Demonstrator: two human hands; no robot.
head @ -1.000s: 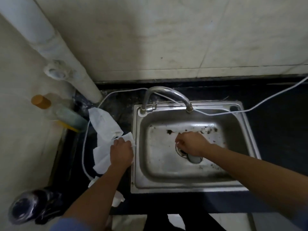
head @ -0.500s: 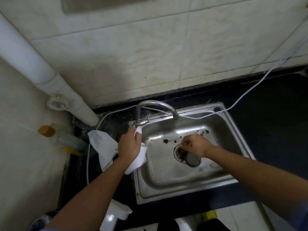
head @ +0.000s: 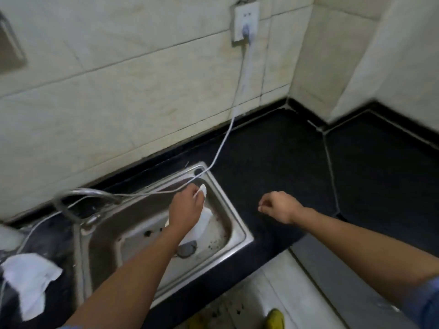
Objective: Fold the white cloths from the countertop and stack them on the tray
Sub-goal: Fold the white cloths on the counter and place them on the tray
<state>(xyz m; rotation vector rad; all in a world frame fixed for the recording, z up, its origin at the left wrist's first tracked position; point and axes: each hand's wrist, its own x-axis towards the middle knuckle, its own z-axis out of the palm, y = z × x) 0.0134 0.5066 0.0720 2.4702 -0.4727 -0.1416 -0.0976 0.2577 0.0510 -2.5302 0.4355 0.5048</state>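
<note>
- Left hand (head: 186, 207): over the right half of the steel sink (head: 240, 230), back of the hand up, arm reaching in from the lower left.
- Its fingers are curled around a white cloth (head: 199, 225). One small corner pokes out above the knuckles, and the rest hangs below the palm into the basin.
- The hanging end of that cloth sits just above the drain (head: 187, 249). Cannot tell whether it touches the basin floor.
- Right hand (head: 278, 207): held over the black countertop (head: 273, 157) to the right of the sink, well apart from the left hand. Fingers are curled in toward the palm with the thumb against the forefinger, and nothing shows in the grip.
- Blue sleeve (head: 425, 302) at the lower right edge, on the right arm.
- Second white cloth (head: 28, 279): lies crumpled and unfolded on the counter left of the sink, one flap drooping toward the front edge.
- Faucet (head: 88, 194): at the sink's back left corner, curved, heavily blurred.
- White cable (head: 223, 143): runs down from a wall socket (head: 245, 24), crosses the sink's back right corner, passes just beside the left hand's knuckles and goes on left past the faucet. Contact with the hand cannot be judged.
- Dark specks on the basin floor around the drain.
- Yellow shoes (head: 275, 318) on the pale floor at the bottom edge.
</note>
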